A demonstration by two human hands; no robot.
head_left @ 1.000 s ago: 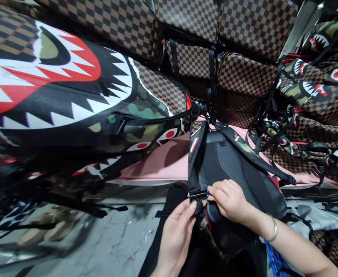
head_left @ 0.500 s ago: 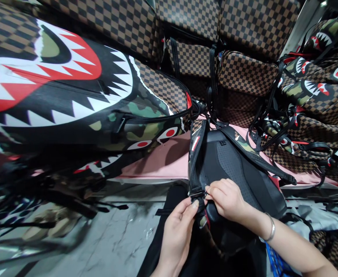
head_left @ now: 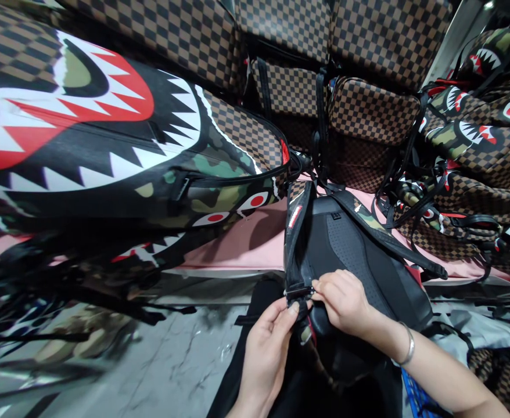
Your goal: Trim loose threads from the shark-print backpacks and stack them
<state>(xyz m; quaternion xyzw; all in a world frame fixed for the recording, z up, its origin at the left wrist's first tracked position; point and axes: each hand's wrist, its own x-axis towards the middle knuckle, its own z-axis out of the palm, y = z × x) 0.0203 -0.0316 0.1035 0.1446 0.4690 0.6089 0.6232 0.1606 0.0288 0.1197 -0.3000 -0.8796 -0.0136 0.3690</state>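
Stacked checkered and shark-print bags crowd the pink table, where a black backpack lies back-panel up at its near edge. Left hand and right hand both pinch the strap buckle on its left shoulder strap. Buckle adjustment appears under way; the next move calls for steady strap tension.

Legible markings: none.
The small red-and-white tag on the shoulder strap of the black backpack carries print, but it is too small and blurred to read.
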